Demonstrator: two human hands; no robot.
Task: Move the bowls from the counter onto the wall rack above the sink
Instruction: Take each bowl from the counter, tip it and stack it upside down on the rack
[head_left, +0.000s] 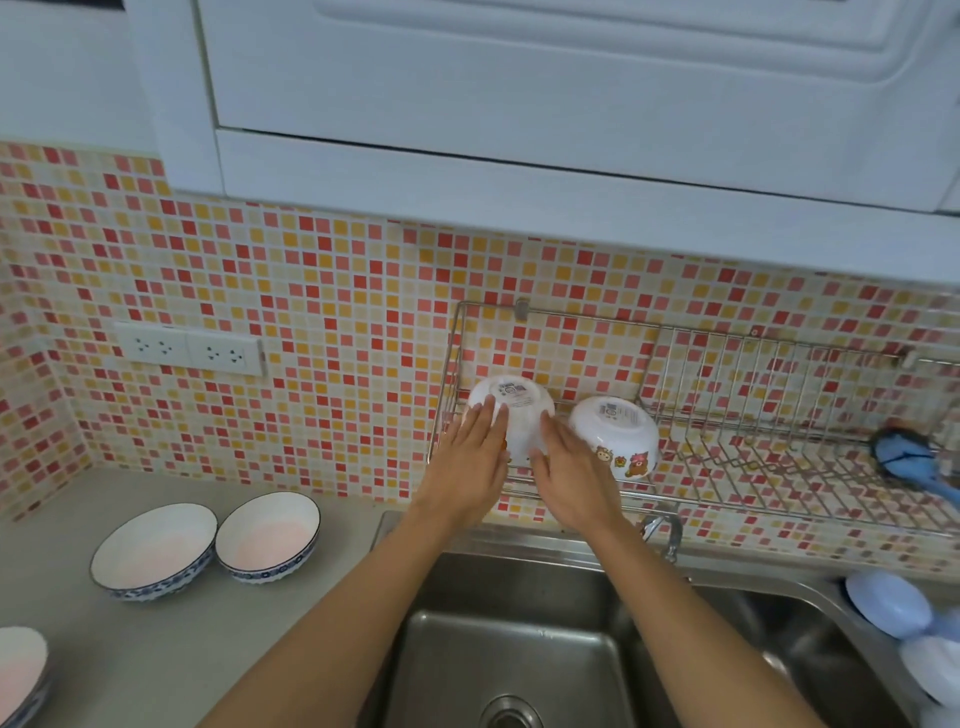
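A white bowl (514, 405) sits upside down at the left end of the wire wall rack (753, 415), its base label facing me. My left hand (470, 462) presses its left side and my right hand (569, 475) its right side, so both hands grip it. Just to its right a second inverted white bowl with cartoon animals (618, 436) leans on the rack. On the counter at the left stand two upright blue-rimmed bowls, one (153, 551) beside the other (267, 538). A third bowl (21, 670) shows partly at the bottom left corner.
A steel sink (519, 649) lies under my forearms, with a tap (665, 530) behind it. A blue brush (904, 457) lies at the rack's right end. Pale blue and white plastic items (888, 603) sit at the sink's right. White cabinets (519, 104) hang overhead; wall sockets (189, 349) are at the left.
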